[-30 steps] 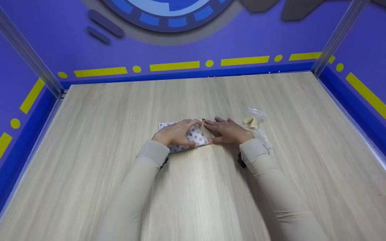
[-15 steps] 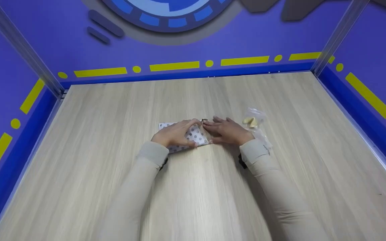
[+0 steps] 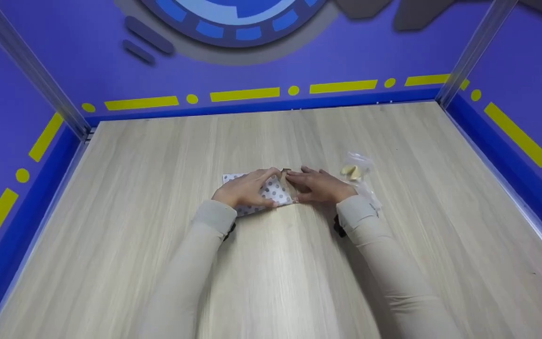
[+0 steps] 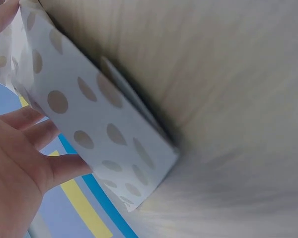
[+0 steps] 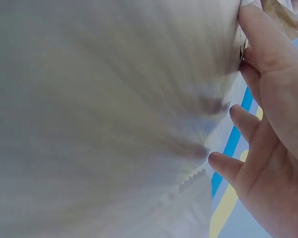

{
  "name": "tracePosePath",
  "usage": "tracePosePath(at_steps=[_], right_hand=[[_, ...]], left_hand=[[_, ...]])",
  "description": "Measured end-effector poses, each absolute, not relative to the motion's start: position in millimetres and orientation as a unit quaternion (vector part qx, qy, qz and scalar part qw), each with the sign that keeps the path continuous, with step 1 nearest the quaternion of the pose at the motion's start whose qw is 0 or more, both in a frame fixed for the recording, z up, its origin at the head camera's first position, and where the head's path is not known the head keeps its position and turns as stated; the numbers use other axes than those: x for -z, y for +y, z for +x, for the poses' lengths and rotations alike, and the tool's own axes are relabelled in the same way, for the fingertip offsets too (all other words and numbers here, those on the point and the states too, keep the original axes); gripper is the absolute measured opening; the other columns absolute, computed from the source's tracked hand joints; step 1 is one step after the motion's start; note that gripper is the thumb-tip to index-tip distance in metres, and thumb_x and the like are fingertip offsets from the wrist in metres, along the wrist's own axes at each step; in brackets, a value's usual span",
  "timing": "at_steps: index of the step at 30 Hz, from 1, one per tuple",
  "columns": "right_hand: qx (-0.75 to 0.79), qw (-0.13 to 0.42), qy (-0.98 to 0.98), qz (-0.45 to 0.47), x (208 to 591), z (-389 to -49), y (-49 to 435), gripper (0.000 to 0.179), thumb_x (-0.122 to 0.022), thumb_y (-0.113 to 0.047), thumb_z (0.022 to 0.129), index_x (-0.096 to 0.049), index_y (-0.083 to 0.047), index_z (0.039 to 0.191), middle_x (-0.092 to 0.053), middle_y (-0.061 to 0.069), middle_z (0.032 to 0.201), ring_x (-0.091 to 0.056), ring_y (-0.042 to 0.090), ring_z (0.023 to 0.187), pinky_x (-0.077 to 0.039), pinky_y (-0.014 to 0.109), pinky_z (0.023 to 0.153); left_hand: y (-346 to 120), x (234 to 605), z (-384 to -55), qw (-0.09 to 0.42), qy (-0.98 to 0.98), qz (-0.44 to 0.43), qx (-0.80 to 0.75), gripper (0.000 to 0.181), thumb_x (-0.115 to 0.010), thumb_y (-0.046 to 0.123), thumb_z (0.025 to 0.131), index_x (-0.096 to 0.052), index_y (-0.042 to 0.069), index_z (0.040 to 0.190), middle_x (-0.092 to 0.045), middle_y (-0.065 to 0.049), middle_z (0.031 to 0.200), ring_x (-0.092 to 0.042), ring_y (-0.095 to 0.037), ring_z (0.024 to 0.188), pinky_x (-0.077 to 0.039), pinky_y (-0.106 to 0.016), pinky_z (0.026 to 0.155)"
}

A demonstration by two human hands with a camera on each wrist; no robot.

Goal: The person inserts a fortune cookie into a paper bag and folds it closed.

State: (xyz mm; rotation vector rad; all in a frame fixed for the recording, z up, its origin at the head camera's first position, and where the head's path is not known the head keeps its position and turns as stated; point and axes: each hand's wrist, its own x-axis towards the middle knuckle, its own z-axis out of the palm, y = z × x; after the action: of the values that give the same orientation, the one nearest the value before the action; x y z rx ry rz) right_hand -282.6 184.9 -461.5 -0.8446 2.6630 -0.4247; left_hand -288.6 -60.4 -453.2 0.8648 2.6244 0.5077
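Note:
A white paper packet with grey-tan dots (image 3: 276, 192) lies on the table between both hands; in the left wrist view its dotted side (image 4: 72, 106) stands up from the wood. My left hand (image 3: 248, 187) grips the packet from above, thumb at the near edge and fingers toward the far edge. At the packet's right end, brown paper (image 3: 289, 183) shows. My right hand (image 3: 322, 185) presses that end, thumb near the front corner and index at the back one. The right wrist view shows its other fingers spread, with brown paper (image 5: 283, 19) beyond.
Right of the right hand lies a clear plastic bag (image 3: 362, 161) holding a pale yellow piece like a fortune cookie (image 3: 354, 173). More clear plastic (image 3: 370, 195) lies by the right sleeve. The wooden table (image 3: 167, 155) is bounded by purple panels (image 3: 233, 75).
Over the last second the brown paper at the packet's right end shows more between the hands, and the dark bit at its far corner has folded lower. Both hands stay nearly in place.

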Motion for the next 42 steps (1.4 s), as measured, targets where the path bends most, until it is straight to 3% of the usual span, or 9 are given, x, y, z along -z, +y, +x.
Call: tracePosePath(at_steps=[8,15,27,42], right_hand=[[0.151,0.165,0.931,-0.287,461.2,-283.3,185.2,0.068,-0.063,-0.034,0.092,-0.032,-0.019,0.151,-0.027,0.001,0.158,-0.015,0.034,0.147,-0.013,0.061,0.115],[0.153,0.166,0.929,-0.292,460.2,-283.8,185.6,0.068,-0.063,-0.034,0.093,-0.031,-0.019,0.151,-0.026,0.001,0.158,-0.016,0.036,0.147,-0.013,0.064,0.113],[0.167,0.166,0.927,-0.291,462.7,-285.6,186.1,0.070,-0.064,-0.037,0.091,-0.033,-0.019,0.150,-0.026,-0.002,0.158,-0.016,0.034,0.147,-0.012,0.063,0.114],[0.167,0.168,0.927,-0.291,464.8,-287.0,185.8,0.069,-0.065,-0.036,0.091,-0.034,-0.017,0.150,-0.029,0.003,0.157,-0.016,0.034,0.147,-0.012,0.062,0.114]], left_hand=[[-61.0,453.5,-288.7,0.164,0.920,0.307,-0.179,0.075,-0.072,0.050,0.080,-0.033,0.033,0.142,-0.040,-0.005,0.150,-0.040,-0.026,0.136,-0.037,-0.047,0.109],[-60.9,452.9,-288.2,0.157,0.925,0.299,-0.172,0.069,-0.072,0.051,0.079,-0.035,0.035,0.135,-0.047,-0.005,0.141,-0.051,-0.026,0.123,-0.045,-0.048,0.099],[-60.2,452.9,-288.2,0.164,0.921,0.312,-0.165,0.075,-0.071,0.053,0.079,-0.033,0.035,0.142,-0.036,-0.004,0.152,-0.036,-0.026,0.139,-0.036,-0.048,0.110],[-59.7,455.5,-288.0,0.160,0.928,0.303,-0.149,0.076,-0.072,0.054,0.079,-0.033,0.034,0.142,-0.042,-0.007,0.146,-0.046,-0.031,0.131,-0.042,-0.050,0.103]])
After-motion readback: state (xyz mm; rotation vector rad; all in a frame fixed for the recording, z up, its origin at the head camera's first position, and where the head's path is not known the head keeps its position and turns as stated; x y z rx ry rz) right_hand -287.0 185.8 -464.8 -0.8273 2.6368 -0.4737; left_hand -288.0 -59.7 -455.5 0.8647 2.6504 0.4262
